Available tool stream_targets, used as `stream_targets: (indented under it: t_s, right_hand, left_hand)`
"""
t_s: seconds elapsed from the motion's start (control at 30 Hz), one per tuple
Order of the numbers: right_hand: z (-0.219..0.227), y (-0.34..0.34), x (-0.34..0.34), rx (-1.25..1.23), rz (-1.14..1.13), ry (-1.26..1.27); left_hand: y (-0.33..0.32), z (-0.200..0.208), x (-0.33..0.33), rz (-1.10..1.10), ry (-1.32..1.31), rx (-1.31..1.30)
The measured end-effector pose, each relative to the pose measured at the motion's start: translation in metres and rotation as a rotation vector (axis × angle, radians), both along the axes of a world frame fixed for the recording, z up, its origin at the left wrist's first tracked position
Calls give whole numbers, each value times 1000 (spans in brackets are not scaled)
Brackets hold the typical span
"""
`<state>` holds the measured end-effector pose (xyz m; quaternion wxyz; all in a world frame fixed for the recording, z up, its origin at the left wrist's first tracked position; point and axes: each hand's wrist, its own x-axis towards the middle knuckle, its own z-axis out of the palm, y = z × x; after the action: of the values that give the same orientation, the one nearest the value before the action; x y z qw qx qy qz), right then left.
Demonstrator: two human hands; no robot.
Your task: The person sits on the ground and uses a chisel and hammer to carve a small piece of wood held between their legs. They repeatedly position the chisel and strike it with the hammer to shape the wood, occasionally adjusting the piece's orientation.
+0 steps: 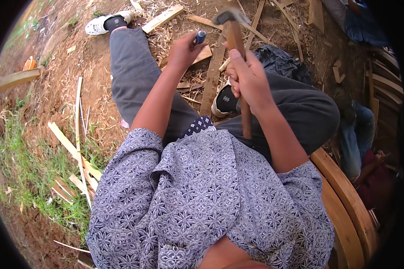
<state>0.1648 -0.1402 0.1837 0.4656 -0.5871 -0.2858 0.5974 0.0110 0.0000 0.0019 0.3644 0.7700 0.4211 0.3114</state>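
Note:
My left hand [182,50] is closed around a blue-handled chisel [201,36]. Only the butt of its handle shows; the blade is hidden below the fist. To the right, my right hand [250,80] grips a hammer [234,36] by its wooden handle. The hammer's metal head is slightly blurred, raised up and right of the chisel without touching it. Beneath my hands lies a long narrow board [213,78], running away from me between my legs. A shorter wood piece [204,54] sits beside it under my left hand, partly covered.
Wood shavings and offcuts [164,18] litter the dirt ground. Thin strips [74,150] lie on grass at left. A black plastic sheet [283,62] is by my right knee. Curved timbers [345,197] stand at right, near another person's legs [358,136]. An orange object [30,63] is far left.

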Motion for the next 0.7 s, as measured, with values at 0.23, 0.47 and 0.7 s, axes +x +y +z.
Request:
stream_targets:
  t_s: [0.23, 0.47, 0.7]
  right_hand:
    - [10, 5, -6, 219, 24, -54]
    - [-14, 8, -4, 41, -31, -36]
    - [2, 9, 1, 70, -57, -19]
  left_hand:
    - [6, -7, 3, -3, 46, -8]
    - [19, -6, -2, -20, 17, -72]
    - [16, -2, -3, -11, 45, -81]
